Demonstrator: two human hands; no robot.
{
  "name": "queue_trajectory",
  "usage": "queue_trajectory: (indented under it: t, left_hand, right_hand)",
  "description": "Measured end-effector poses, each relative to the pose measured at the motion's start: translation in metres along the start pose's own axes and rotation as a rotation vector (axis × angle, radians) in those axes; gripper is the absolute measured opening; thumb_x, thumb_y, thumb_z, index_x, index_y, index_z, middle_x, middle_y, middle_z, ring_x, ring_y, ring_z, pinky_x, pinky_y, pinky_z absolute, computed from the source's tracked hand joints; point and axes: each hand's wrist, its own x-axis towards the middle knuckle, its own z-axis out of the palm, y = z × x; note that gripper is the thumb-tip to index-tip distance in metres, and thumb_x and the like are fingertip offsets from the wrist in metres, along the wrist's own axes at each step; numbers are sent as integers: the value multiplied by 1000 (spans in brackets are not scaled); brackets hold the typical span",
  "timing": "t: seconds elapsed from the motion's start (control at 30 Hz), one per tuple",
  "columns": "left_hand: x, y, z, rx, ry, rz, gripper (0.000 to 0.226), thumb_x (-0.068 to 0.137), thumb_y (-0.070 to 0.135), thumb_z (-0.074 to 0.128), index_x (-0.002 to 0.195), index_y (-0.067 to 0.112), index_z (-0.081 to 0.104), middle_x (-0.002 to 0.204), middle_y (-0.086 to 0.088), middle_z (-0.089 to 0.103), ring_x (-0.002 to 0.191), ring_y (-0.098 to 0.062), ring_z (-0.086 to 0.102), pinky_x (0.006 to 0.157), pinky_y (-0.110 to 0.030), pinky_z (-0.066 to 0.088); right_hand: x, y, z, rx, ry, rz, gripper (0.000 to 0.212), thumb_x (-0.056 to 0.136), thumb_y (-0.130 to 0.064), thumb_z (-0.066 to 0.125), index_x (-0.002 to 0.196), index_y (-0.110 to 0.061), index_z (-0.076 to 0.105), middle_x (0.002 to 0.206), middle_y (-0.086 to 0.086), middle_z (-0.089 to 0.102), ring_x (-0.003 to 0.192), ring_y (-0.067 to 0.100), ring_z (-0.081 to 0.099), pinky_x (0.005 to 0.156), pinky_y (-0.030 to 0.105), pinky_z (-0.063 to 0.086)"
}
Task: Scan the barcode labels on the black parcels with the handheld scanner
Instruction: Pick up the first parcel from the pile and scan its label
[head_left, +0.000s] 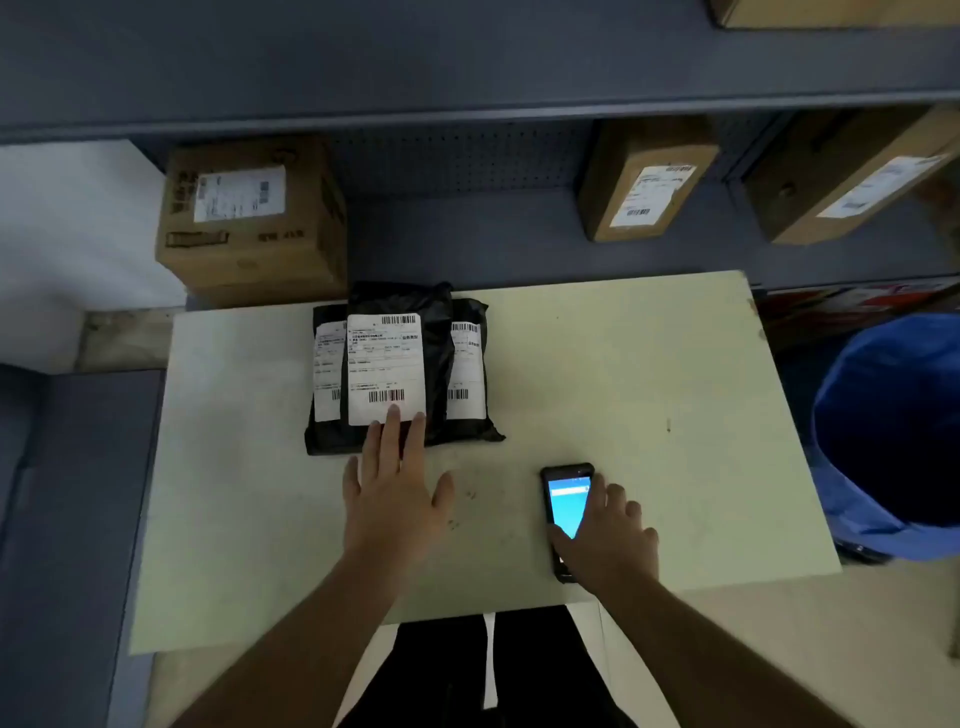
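Three black parcels with white barcode labels lie stacked on the pale table, toward its far left. The top parcel's label faces up. My left hand lies flat and spread, its fingertips touching the near edge of that label and parcel. The handheld scanner, a black phone-like device with a lit blue screen, lies on the table to the right. My right hand rests on the scanner's lower right part, thumb on the screen; whether it grips the device is unclear.
A blue bin stands right of the table. Cardboard boxes with labels sit on the grey shelf behind the table. A higher shelf board overhangs the back.
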Motion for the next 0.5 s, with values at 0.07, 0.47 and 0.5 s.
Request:
queue_trajectory:
  t: [0.07,0.47,0.5]
  left_hand:
    - [-3,-2,6,-5,6,23,77,104,57,34,168,32,0,177,4,-15,163,-20,-11,131,-49,4]
    - [-30,-27,41,25,74,157,71,100,56,30,163,26,29,176,-4,18,160,-29,23,121,-54,30]
    - [-31,-29,42,31,65,158,71,100,58,29,164,27,28,176,-3,16,160,-28,21,121,-53,29]
  right_hand:
    - [3,2,5,66,-31,64,99,94,-71,51,166,-13,16,152,4,41,136,26,46,102,45,50]
    - [11,-15,33,297,-50,276,103,79,-68,74,153,-12,29,142,5,46,130,28,50,98,49,52]
    - [11,-16,35,310,-43,286,102,79,-65,77,153,-13,29,141,6,45,130,28,49,97,49,52]
